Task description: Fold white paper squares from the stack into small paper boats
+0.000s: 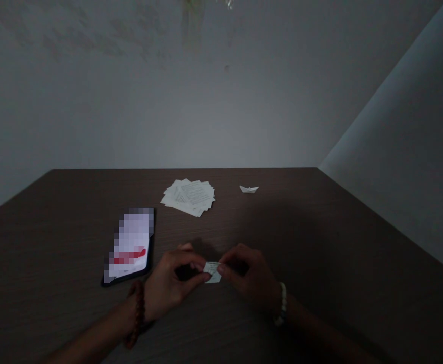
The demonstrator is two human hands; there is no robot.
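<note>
Between my two hands, just above the table, is a small folded piece of printed paper (212, 275). My left hand (176, 278) pinches its left edge between thumb and fingers. On the opposite edge, my right hand (249, 275) has a similar pinch. The fingertips cover the paper's sides, so the exact folds are hard to make out. Beyond my hands, a small white paper boat (249, 189) stands at the back of the table. A loose pile of printed paper sheets (189, 197) lies to the left of the boat.
A phone (130, 247) with a lit, blurred-out screen lies left of my left hand. The dark wooden table (73, 202) meets a pale wall (191, 116) at its far edge. Another wall (406, 151) borders its right side.
</note>
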